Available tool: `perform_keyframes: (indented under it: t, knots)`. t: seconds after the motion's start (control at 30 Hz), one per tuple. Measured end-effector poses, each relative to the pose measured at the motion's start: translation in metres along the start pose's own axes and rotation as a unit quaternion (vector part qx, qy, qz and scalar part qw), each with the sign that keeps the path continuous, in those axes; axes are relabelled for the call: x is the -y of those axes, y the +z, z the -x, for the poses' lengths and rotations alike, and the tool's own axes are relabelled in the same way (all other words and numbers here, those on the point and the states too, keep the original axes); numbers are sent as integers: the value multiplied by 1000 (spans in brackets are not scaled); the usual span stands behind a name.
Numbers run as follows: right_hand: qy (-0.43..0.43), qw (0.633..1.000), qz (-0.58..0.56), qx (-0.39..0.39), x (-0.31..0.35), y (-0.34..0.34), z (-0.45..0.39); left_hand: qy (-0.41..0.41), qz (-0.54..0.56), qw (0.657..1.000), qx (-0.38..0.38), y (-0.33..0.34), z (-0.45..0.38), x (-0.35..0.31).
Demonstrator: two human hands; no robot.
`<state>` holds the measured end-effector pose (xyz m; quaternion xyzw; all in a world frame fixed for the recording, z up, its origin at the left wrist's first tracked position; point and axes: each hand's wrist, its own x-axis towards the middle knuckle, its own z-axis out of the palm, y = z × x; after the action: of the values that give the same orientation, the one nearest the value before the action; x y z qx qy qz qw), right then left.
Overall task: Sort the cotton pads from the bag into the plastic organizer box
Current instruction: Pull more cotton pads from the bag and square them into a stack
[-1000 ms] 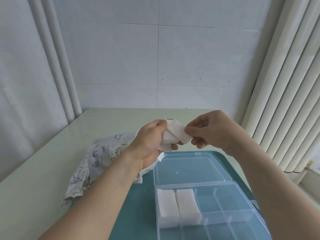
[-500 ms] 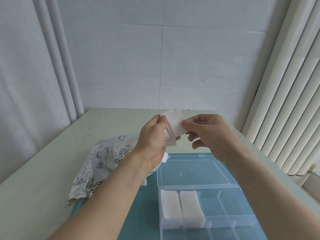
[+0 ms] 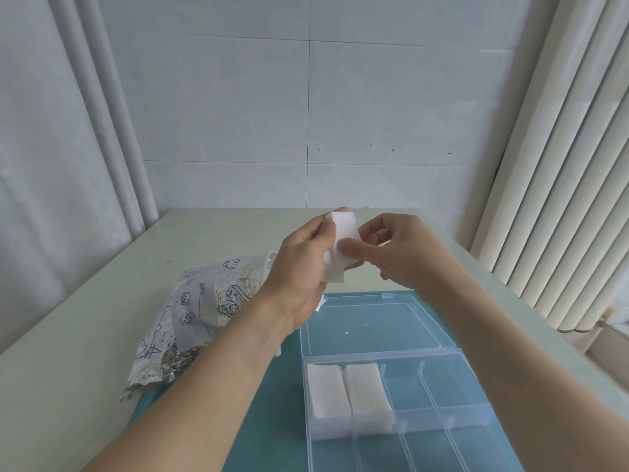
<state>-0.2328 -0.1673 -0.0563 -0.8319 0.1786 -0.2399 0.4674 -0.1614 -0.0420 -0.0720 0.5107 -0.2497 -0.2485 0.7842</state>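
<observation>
Pinching a small stack of white cotton pads [image 3: 342, 245], my left hand [image 3: 303, 264] has its fingers [image 3: 325, 233] clamped along the stack's left edge, thumb on the near face. My right hand [image 3: 391, 253] meets it from the other side, its fingers [image 3: 349, 248] closed on the stack's front lower face, thumb pressed flat against the top pad. Both hands are raised above the tabletop [image 3: 85, 335], just beyond the far edge of the organizer.

Half a second ago the right fingertips held the pads near the upper right corner; now the thumb sits lower and more central on the stack, and the pads stand more upright. The left grip looks the same.

Below and to the left lies the crumpled bag [image 3: 200, 311], clear plastic with a speckled print and dark blue doodle icons. I can read "Date:" followed by blank lines on it; no brand is legible.

Nearer to me, the clear plastic organizer box [image 3: 442, 413] rests open on a teal mat [image 3: 272, 420], its lid [image 3: 374, 321] folded back flat toward the wall. Two stacks of cotton pads [image 3: 347, 390] fill the two leftmost compartments of the rear row, side by side and touching the divider between them.
</observation>
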Motion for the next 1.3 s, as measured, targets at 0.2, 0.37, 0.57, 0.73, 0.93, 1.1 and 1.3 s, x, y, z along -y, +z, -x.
perform_keyframes:
  t: [0.2, 0.37, 0.57, 0.73, 0.93, 1.1, 1.3]
  knots:
    - [59, 997, -47, 21, -3, 0, -3, 5, -29, 999, 19, -3, -1, 4]
    - [79, 993, -83, 42, -5, -1, -4, 17, -68, 997, 14, -3, -1, 7]
    - [69, 991, -104, 43, -2, -7, -2, 23, -89, 995, -43, -7, -4, 8]
    - [86, 947, -268, 152, 6, -14, 2, 13, -14, 998, -64, -9, -5, 4]
    - [56, 978, -185, 83, 7, -3, 6, -14, 19, 999, -34, -1, -1, 1]
    - [15, 996, -81, 45, 7, 0, 8, 24, -49, 999, 0, 0, 0, 1]
    - [-121, 967, 224, 23, 7, -9, 7, 10, -73, 997, -25, 1, 1, 7]
